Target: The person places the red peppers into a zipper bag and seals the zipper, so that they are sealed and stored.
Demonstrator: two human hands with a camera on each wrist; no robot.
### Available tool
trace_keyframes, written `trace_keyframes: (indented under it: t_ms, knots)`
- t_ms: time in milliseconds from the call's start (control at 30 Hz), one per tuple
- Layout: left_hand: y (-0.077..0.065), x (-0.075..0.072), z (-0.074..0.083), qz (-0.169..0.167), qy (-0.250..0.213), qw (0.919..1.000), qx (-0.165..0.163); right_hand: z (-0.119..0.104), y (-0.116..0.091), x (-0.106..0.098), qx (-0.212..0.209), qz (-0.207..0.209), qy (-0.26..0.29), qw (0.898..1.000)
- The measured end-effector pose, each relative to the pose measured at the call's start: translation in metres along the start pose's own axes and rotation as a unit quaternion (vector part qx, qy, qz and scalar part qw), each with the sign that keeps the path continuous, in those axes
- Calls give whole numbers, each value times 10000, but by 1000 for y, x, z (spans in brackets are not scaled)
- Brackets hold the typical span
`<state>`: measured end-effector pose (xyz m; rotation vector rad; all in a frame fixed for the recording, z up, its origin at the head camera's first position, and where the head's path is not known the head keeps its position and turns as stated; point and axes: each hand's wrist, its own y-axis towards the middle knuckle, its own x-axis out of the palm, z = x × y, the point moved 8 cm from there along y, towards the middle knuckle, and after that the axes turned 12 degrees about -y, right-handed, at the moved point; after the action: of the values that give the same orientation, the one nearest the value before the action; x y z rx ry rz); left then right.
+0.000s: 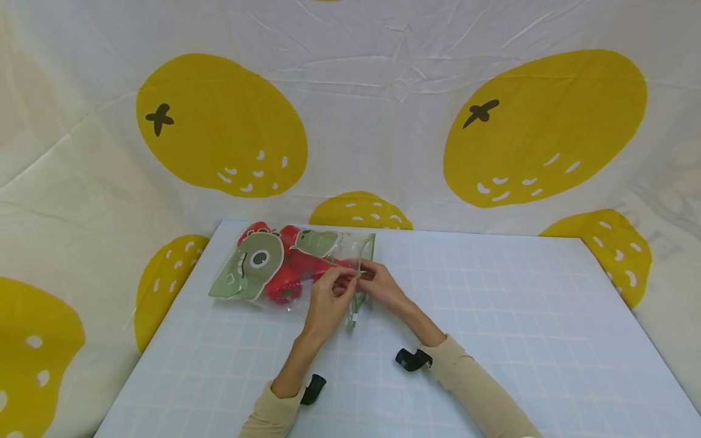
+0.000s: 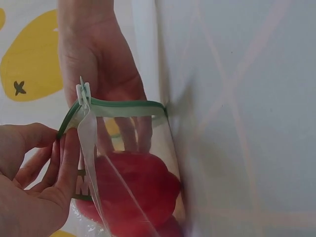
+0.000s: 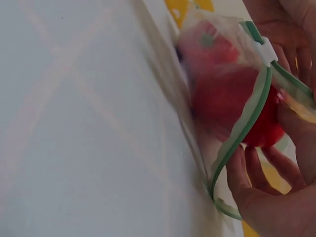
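A clear zip bag (image 1: 334, 243) printed with a green one-eyed cartoon figure (image 1: 249, 267) lies on its side at the back left of the table. Red bell peppers (image 1: 283, 291) with green stems show through its plastic. My left hand (image 1: 327, 304) pinches the bag's green zip edge (image 2: 129, 103) at its mouth. Across from it, my right hand (image 1: 383, 286) holds the same edge, its fingers (image 3: 254, 170) curled by the mouth near a pepper (image 3: 232, 101). A white zip slider (image 3: 265, 52) sits on the green strip between the hands. Plastic partly covers the right fingers in the left wrist view.
The table (image 1: 493, 316) has a pale blue cloth with a light grid. A white curtain (image 1: 372, 134) with yellow fruit prints hangs behind it, close to the bag. Black wrist cameras (image 1: 413, 359) stick out from both forearms.
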<state>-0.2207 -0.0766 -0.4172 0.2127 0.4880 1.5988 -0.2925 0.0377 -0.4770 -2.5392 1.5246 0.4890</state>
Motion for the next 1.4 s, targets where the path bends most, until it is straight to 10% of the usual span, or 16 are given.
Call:
trace_keyframes:
  t_ms: [1400]
  knots:
    - [-7, 7, -5, -24, 615, 9980, -112, 5, -23, -32, -5, 139, -345, 9993]
